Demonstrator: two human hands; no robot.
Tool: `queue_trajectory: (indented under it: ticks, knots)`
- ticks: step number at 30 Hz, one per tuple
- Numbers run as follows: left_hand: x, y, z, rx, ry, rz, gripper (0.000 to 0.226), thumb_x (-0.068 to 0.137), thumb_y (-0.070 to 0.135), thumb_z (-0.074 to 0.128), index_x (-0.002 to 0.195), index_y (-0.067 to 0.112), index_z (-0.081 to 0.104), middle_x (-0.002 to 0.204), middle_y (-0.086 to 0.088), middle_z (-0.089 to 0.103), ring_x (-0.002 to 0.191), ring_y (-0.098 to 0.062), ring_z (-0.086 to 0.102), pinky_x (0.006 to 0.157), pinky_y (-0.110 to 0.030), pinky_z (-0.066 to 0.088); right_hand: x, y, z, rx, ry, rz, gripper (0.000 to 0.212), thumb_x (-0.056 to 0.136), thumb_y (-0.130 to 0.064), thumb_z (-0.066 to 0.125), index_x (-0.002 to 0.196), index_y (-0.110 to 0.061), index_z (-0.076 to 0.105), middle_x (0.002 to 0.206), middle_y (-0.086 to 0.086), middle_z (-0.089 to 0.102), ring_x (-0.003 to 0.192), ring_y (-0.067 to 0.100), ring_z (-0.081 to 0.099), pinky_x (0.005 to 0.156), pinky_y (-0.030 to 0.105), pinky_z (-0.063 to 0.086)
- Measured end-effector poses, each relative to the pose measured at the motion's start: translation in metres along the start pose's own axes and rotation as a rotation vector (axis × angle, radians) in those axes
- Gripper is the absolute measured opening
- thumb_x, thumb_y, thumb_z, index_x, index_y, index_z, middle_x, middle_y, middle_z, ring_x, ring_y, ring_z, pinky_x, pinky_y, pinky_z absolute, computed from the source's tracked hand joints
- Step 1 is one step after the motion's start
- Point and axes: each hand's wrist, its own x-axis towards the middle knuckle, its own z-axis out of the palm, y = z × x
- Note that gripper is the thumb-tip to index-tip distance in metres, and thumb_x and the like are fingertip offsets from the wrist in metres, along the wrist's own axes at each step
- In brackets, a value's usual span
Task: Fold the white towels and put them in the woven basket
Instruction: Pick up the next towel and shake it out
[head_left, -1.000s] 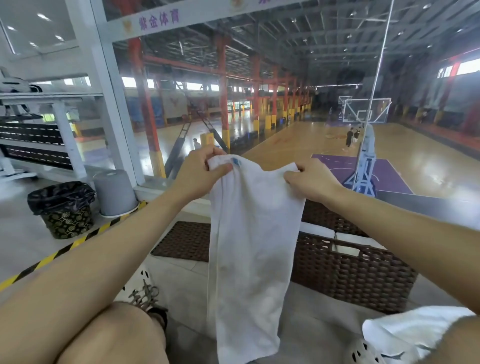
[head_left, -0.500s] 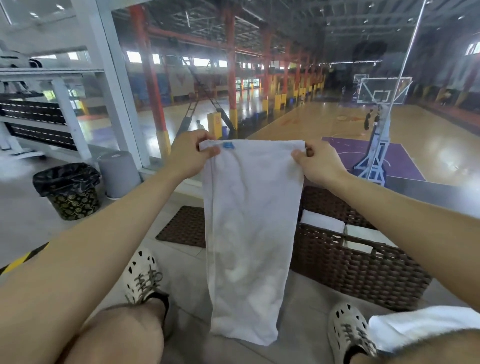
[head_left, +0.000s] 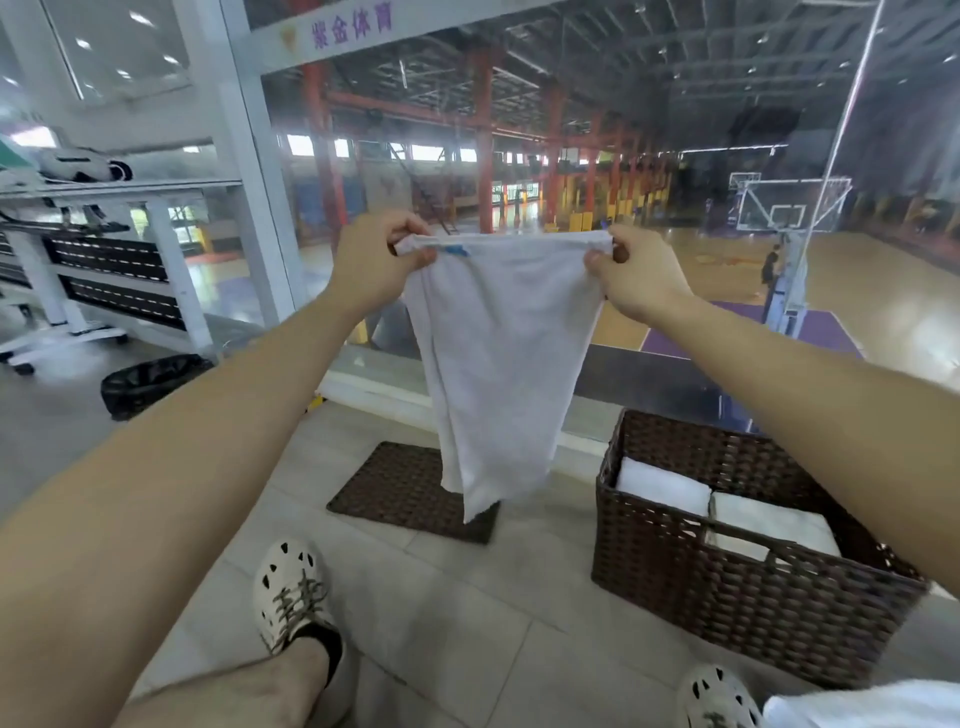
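Observation:
A white towel (head_left: 498, 364) with a small blue tag hangs in the air in front of me. My left hand (head_left: 371, 257) pinches its top left corner and my right hand (head_left: 631, 275) pinches its top right corner, stretching the top edge taut. The lower end of the towel swings free above the floor. A dark brown woven basket (head_left: 748, 613) stands on the floor at the lower right, with folded white towels (head_left: 670, 486) lying inside. Another white towel (head_left: 872, 706) lies across my right thigh at the bottom right corner.
A brown woven lid or mat (head_left: 410, 491) lies on the tiled floor under the hanging towel. My shoes (head_left: 291, 592) rest on the floor. A black-lined bin (head_left: 150, 382) stands at the left. A glass wall ahead overlooks a basketball court.
My hands have risen and pulled the towel's top edge taut. The towel's lower end has swung up off my legs and away from me. The view has tilted up.

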Motion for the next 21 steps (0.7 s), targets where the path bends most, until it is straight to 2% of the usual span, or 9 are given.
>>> queue_trajectory:
  ticks: [2, 5, 8, 10, 12, 14, 16, 18, 21]
  knots:
    - [-0.024, 0.007, -0.001, -0.004, -0.015, 0.002, 0.016, 0.091, 0.016, 0.084, 0.102, 0.024, 0.076, 0.09, 0.017, 0.071, 0.079, 0.016, 0.063, 0.072, -0.008, 0.045, -0.025, 0.007, -0.003, -0.002, -0.006, 0.002, 0.032, 0.107, -0.025, 0.056, 0.076, -0.022, 0.047, 0.073, 0.0, 0.051, 0.065, 0.017, 0.047, 0.057, 0.033, 0.035]
    - [-0.061, 0.012, -0.001, 0.003, -0.074, -0.014, 0.016, 0.089, 0.015, 0.085, 0.103, 0.017, 0.079, 0.096, 0.006, 0.076, 0.084, 0.006, 0.066, 0.08, -0.023, 0.052, -0.065, 0.02, -0.005, -0.01, -0.032, 0.009, 0.025, 0.107, -0.028, 0.057, 0.092, -0.008, 0.06, 0.083, 0.012, 0.063, 0.073, 0.025, 0.056, 0.062, 0.034, 0.04]
    - [-0.088, 0.024, -0.007, 0.008, -0.104, -0.046, 0.019, 0.089, 0.015, 0.086, 0.106, 0.015, 0.08, 0.1, 0.002, 0.077, 0.086, -0.003, 0.068, 0.084, -0.027, 0.054, -0.095, 0.023, -0.01, -0.007, -0.032, 0.003, 0.025, 0.107, -0.033, 0.057, 0.107, -0.01, 0.067, 0.099, 0.013, 0.072, 0.091, 0.033, 0.066, 0.077, 0.043, 0.052]
    - [-0.095, 0.033, -0.012, -0.011, -0.086, -0.051, 0.018, 0.089, 0.016, 0.086, 0.106, 0.016, 0.08, 0.099, 0.002, 0.077, 0.088, -0.01, 0.068, 0.084, -0.028, 0.053, -0.103, 0.018, -0.014, -0.003, -0.008, -0.011, 0.028, 0.107, -0.033, 0.056, 0.112, -0.007, 0.068, 0.107, 0.018, 0.073, 0.099, 0.037, 0.066, 0.084, 0.049, 0.055]
    - [-0.094, 0.039, -0.013, -0.016, -0.075, -0.056, 0.018, 0.09, 0.017, 0.086, 0.107, 0.018, 0.079, 0.095, 0.008, 0.074, 0.083, -0.004, 0.065, 0.081, -0.021, 0.051, -0.102, 0.014, -0.016, -0.009, 0.016, -0.019, 0.03, 0.108, -0.032, 0.056, 0.115, -0.005, 0.068, 0.111, 0.019, 0.072, 0.102, 0.037, 0.066, 0.089, 0.051, 0.055]
    - [-0.087, 0.036, -0.009, -0.015, -0.078, -0.07, 0.02, 0.09, 0.018, 0.086, 0.108, 0.016, 0.079, 0.095, 0.009, 0.074, 0.082, -0.003, 0.063, 0.082, -0.022, 0.05, -0.095, 0.014, -0.013, -0.014, 0.025, -0.015, 0.03, 0.109, -0.032, 0.056, 0.116, -0.006, 0.067, 0.112, 0.019, 0.072, 0.102, 0.037, 0.066, 0.092, 0.053, 0.055]
    - [-0.081, 0.026, 0.001, -0.011, -0.098, -0.099, 0.022, 0.09, 0.019, 0.087, 0.11, 0.014, 0.079, 0.099, 0.004, 0.074, 0.086, -0.01, 0.064, 0.085, -0.029, 0.051, -0.083, 0.023, -0.005, -0.008, 0.016, 0.007, 0.03, 0.109, -0.031, 0.056, 0.114, -0.004, 0.067, 0.108, 0.02, 0.072, 0.097, 0.036, 0.065, 0.086, 0.05, 0.055]
    - [-0.077, 0.009, 0.018, 0.015, -0.123, -0.115, 0.02, 0.089, 0.023, 0.086, 0.107, 0.018, 0.079, 0.099, 0.005, 0.075, 0.09, -0.012, 0.066, 0.082, -0.029, 0.051, -0.072, 0.036, 0.009, -0.01, -0.004, 0.047, 0.028, 0.109, -0.029, 0.056, 0.106, -0.003, 0.066, 0.098, 0.018, 0.069, 0.084, 0.03, 0.06, 0.071, 0.039, 0.048]
    - [-0.078, -0.022, 0.053, 0.032, -0.168, -0.162, 0.015, 0.089, 0.022, 0.086, 0.103, 0.021, 0.08, 0.09, 0.014, 0.071, 0.083, 0.0, 0.064, 0.071, -0.012, 0.044, -0.061, 0.065, 0.04, -0.038, -0.059, 0.108, 0.028, 0.108, -0.025, 0.055, 0.093, -0.004, 0.064, 0.081, 0.009, 0.059, 0.078, 0.025, 0.052, 0.059, 0.03, 0.036]
